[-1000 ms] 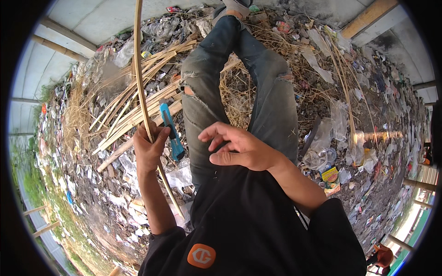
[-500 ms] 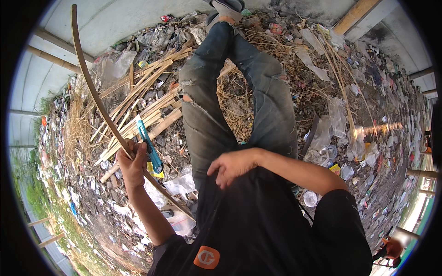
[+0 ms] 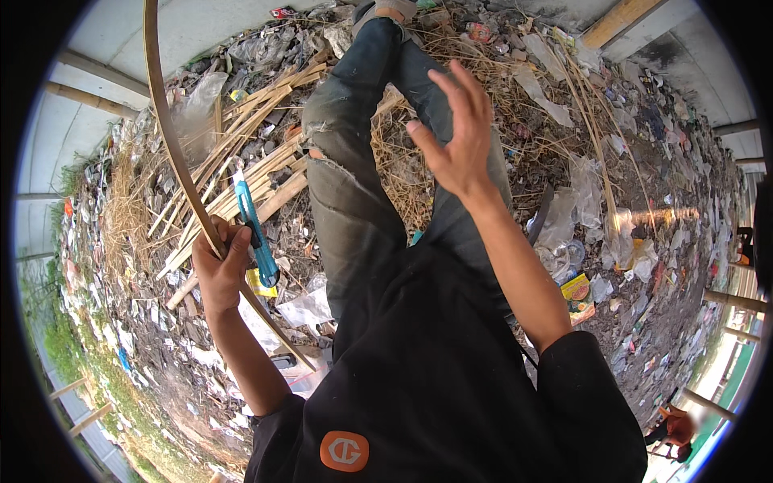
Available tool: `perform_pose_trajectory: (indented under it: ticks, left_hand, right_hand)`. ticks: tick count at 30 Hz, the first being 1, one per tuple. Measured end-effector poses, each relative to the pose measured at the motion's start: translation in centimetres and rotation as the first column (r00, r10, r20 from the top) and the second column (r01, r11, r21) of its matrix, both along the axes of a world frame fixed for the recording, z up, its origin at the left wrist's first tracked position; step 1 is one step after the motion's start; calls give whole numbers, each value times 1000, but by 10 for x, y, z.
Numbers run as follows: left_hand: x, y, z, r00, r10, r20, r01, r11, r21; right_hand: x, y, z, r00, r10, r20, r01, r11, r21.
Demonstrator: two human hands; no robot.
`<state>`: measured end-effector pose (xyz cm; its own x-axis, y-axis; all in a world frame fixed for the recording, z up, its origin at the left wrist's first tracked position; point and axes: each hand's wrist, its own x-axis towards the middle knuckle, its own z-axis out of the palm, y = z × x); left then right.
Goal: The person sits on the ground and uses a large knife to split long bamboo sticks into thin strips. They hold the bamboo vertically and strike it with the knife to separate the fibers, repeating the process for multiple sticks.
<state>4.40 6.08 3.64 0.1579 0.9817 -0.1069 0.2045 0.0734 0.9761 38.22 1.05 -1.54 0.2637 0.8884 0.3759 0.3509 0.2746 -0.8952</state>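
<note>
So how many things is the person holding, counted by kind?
Bamboo strip in the left hand: 1
Blue utility knife in the left hand: 1
Things in the open right hand: 0
Total: 2
</note>
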Motion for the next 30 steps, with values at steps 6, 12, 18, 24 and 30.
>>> perform_pose_trajectory:
  ticks: [6, 12, 18, 24, 30]
  left_hand:
    - [9, 10, -8, 1000, 12, 7, -12, 1000, 7]
    - [4, 5, 0, 998, -63, 10, 63, 998, 21]
    - [4, 0, -10, 998, -5, 57, 4, 1000, 10]
    - [26, 6, 15, 994, -110, -10, 110, 993, 38]
    - [36, -2, 37, 995, -95, 17, 95, 995, 6]
  right_hand:
    - [-14, -55, 39, 454, 690, -564, -888, 405, -219]
    - [189, -21, -21, 934, 3, 358, 197, 831, -520]
    - [104, -73, 72, 863, 500, -68, -486, 788, -379]
    - [176, -21, -9, 894, 447, -29, -340, 635, -694]
    - [85, -28, -3, 689, 13, 724, 255, 931, -260]
